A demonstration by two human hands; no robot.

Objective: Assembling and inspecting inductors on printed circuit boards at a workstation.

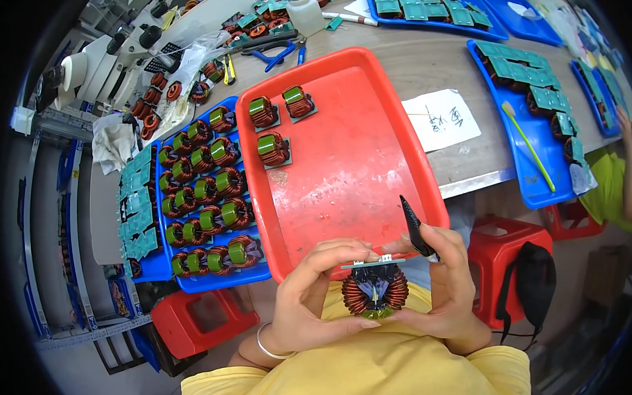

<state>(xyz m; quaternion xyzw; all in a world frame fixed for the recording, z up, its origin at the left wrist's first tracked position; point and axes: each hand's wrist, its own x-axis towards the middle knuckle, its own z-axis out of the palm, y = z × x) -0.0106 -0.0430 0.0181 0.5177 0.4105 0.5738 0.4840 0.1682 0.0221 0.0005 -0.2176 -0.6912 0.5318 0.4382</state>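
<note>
Close to my body, a copper-wound toroidal coil (375,291) on a small green circuit board is held up in both hands, board side away from me. My left hand (311,295) grips it from the left, fingers along the board's edge and thumb low on the coil. My right hand (452,286) grips the other side. Tucked between its thumb and fingers is a black pointed tool (416,225), perhaps tweezers, its tip pointing up and away. Beyond the hands lies a red tray (351,192), with three similar coils (272,148) on boards at its far left.
Rows of coils with green tops (223,152) fill a blue tray (240,282) on the left. Pliers (276,57) and a white bottle (305,15) lie further back. A handwritten paper (440,122) and a blue tray with a yellow brush (530,146) are right. Red stools (502,256) stand below.
</note>
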